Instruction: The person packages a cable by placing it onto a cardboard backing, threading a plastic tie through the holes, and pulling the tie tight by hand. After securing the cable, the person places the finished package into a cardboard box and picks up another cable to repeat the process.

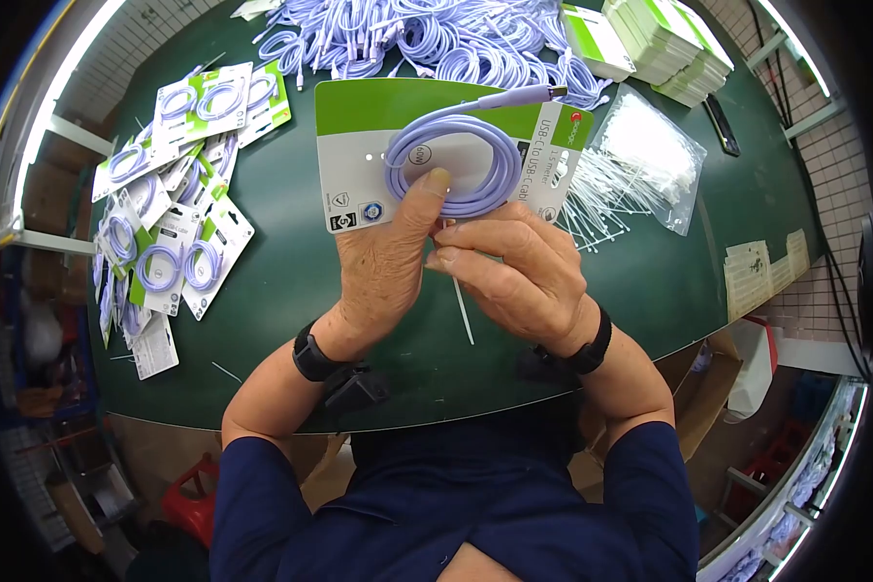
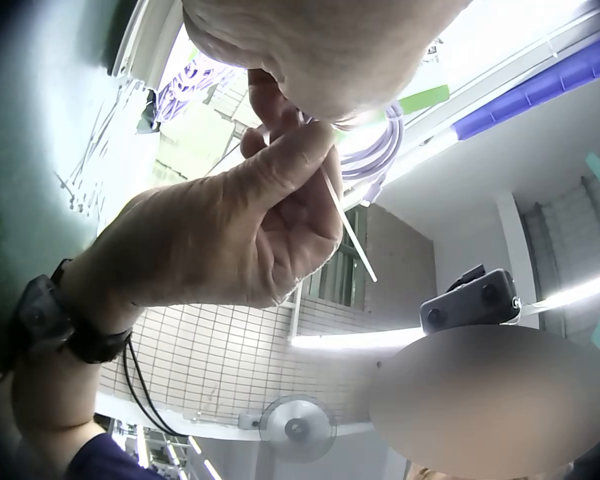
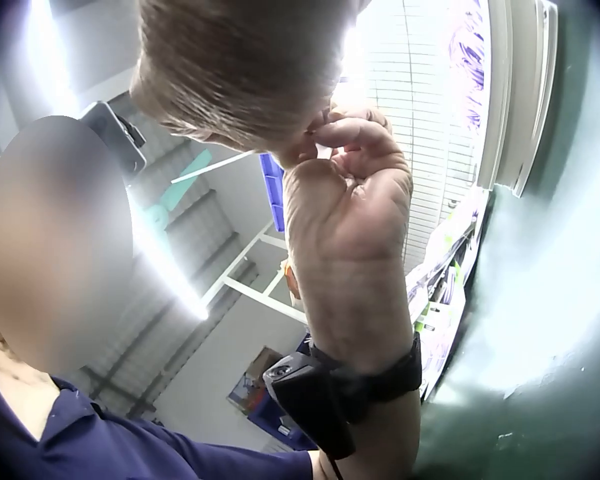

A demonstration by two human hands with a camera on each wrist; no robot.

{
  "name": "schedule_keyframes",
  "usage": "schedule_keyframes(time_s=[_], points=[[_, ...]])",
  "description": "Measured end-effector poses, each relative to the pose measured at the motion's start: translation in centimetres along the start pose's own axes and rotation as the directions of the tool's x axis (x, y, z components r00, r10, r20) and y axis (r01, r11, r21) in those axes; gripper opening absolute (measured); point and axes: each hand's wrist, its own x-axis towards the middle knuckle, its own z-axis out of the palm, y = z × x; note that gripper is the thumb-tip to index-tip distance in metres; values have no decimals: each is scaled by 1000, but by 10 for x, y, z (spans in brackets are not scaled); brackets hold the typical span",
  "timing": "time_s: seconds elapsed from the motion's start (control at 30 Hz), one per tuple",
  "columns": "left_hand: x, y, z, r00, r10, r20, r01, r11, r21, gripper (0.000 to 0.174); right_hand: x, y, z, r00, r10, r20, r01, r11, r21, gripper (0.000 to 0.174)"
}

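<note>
My left hand grips a green and white cardboard packaging card from its lower edge, the thumb lying over a coiled lilac USB-C cable on its front. The cable's plug end lies across the top of the coil. Right beside that thumb, my right hand pinches a thin white cable tie below the coil. The tie's tail hangs down from the fingertips and shows again in the left wrist view. The part of the tie at the card is hidden by the fingers.
A pile of lilac cables lies at the back of the green table. Carded cables are heaped on the left. Loose white cable ties, a plastic bag of ties and stacked cards are on the right.
</note>
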Motion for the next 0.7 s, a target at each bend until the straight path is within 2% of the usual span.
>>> schedule_keyframes(time_s=[0.07,0.2,0.33,0.43,0.6,0.7], points=[[-2,2,1,1000,-12,-22,11,999,-40,33,-1,0,0,1000,0,20,0,1000,-12,34],[-4,3,2,998,-31,-61,34,998,61,33,-2,-1,2,999,28,30,-28,1000,-3,33],[1,-4,-2,1000,-22,-10,21,997,-78,32,-3,0,3,999,32,17,-32,999,1,33],[3,-5,-5,998,-27,64,23,997,67,48,-3,2,3,1000,18,21,-18,1000,-3,33],[2,-1,-6,995,-33,98,21,992,124,48,0,1,2,1000,24,-2,-24,999,28,31],[1,-4,-4,997,-61,49,57,995,79,42,2,-2,2,987,120,-107,-112,991,77,28]])
